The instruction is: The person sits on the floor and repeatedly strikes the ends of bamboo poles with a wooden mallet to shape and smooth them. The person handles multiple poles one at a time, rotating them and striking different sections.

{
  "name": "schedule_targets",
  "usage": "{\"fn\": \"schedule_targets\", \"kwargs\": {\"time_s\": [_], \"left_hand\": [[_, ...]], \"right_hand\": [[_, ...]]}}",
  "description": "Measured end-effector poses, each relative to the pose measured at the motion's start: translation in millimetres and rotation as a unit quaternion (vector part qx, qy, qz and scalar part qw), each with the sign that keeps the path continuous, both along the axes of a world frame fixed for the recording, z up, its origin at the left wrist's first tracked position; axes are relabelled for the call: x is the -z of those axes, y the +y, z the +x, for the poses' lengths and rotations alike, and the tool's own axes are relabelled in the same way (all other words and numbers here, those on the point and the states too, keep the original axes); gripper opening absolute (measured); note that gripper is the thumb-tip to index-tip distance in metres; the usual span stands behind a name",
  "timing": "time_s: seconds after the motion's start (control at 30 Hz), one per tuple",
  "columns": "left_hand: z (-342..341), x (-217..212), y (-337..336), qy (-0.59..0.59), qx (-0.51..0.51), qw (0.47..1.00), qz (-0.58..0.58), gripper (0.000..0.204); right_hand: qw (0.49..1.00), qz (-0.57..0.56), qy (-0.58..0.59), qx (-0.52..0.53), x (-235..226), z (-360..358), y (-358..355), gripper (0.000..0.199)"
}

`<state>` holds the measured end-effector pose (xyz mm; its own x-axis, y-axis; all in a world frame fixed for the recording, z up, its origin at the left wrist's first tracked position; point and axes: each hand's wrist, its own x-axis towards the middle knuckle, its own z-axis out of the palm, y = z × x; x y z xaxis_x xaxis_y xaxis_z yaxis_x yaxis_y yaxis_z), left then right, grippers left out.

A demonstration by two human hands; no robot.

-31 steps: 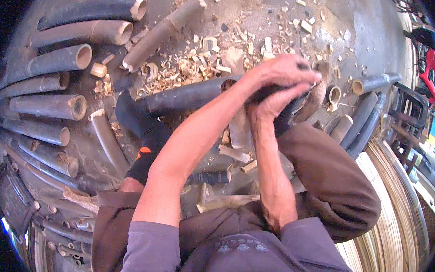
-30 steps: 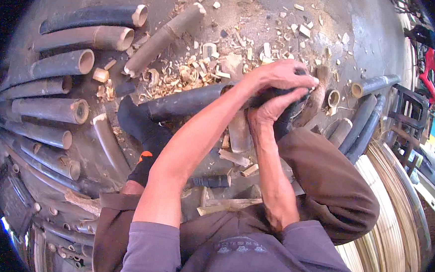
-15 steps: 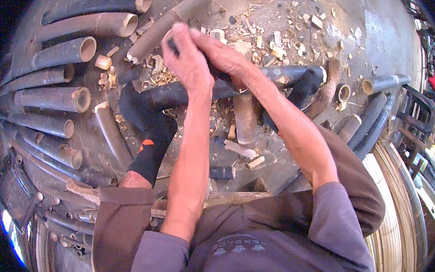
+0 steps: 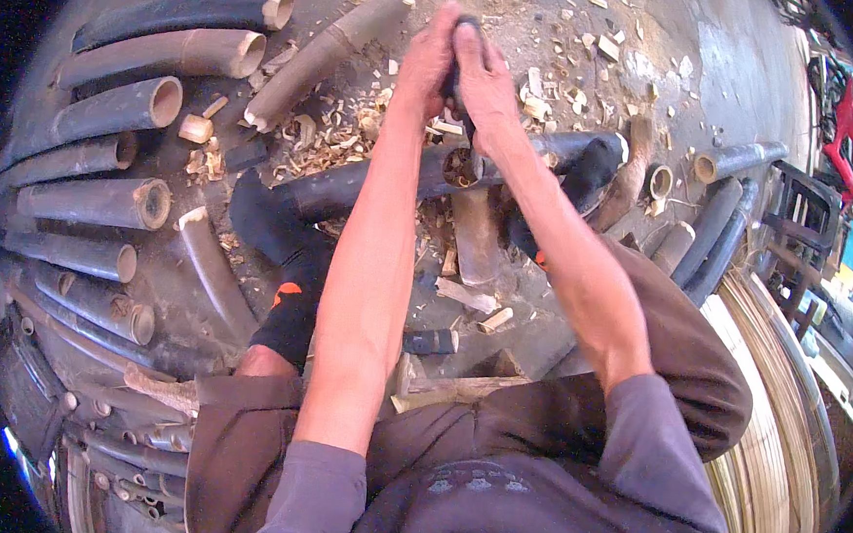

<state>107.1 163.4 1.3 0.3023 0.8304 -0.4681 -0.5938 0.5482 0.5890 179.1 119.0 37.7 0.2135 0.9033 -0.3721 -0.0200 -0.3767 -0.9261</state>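
Two arms (image 4: pixel 362 282) stretch forward, left hand (image 4: pixel 425 69) and right hand (image 4: pixel 486 89) closed together around a dark object (image 4: pixel 450 82).

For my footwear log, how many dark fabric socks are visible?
2: the left dark fabric sock, orange-marked, left of the bare left forearm; the right dark fabric sock, partly hidden behind the bare right forearm. No others show.

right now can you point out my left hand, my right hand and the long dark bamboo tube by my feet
left hand (image 4: pixel 426 66): head view, back of the hand
right hand (image 4: pixel 488 92): head view, back of the hand
long dark bamboo tube (image 4: pixel 434 174): head view, outer wall between the forearms
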Motion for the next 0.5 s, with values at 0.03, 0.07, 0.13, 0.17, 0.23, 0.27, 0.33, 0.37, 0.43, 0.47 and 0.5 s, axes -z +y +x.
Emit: {"fn": "schedule_targets", "kwargs": {"time_s": [0.03, 0.07, 0.13, 0.17, 0.23, 0.27, 0.33, 0.37, 0.43, 0.47, 0.5], "left_hand": [[9.3, -1.7, 3.1, -0.006, 0.055, 0.998, 0.009, 0.048], [19.6, 7.3, 7.2, -0.010, 0.089, 0.996, 0.032, 0.050], [46.2, 6.1, 3.6, 0.038, 0.138, 0.976, 0.163, 0.053], [57.1, -3.4, -1.1, 0.069, 0.179, 0.957, 0.218, 0.054], [75.1, -15.1, -14.0, 0.105, 0.255, 0.921, 0.275, 0.055], [84.0, -21.4, -21.7, 0.107, 0.297, 0.906, 0.282, 0.055], [83.3, -44.5, -27.9, 0.140, 0.425, 0.842, 0.301, 0.058], [83.3, -32.1, -24.7, 0.114, 0.377, 0.855, 0.338, 0.058], [74.6, -13.0, -14.7, 0.156, 0.294, 0.916, 0.224, 0.053], [64.2, -32.9, -10.3, 0.121, 0.252, 0.949, 0.148, 0.048], [47.8, -31.7, -6.4, 0.156, 0.155, 0.960, 0.171, 0.047]], "right_hand": [[0.999, 0.024, 0.000, 0.046, 0.4, 5.0, -2.2, 0.055], [0.995, 0.044, -0.009, 0.091, -5.4, 1.4, -7.5, 0.055], [0.975, 0.071, -0.059, 0.201, -3.0, 9.0, -20.0, 0.056], [0.959, 0.081, -0.095, 0.255, 3.9, 17.3, -27.5, 0.056], [0.918, 0.033, -0.210, 0.334, 6.1, 25.0, -47.8, 0.062], [0.927, 0.072, -0.118, 0.349, 8.1, 30.4, -64.8, 0.065], [0.927, 0.091, -0.021, 0.362, 8.0, 37.3, -71.5, 0.071], [0.933, 0.071, -0.012, 0.352, 0.5, 28.8, -66.7, 0.073], [0.960, 0.039, 0.010, 0.279, 2.1, 27.1, -46.9, 0.074], [0.973, 0.025, 0.018, 0.230, 22.3, 42.8, -27.7, 0.073], [0.985, 0.009, 0.031, 0.168, 33.3, 46.6, -20.0, 0.072]]}}
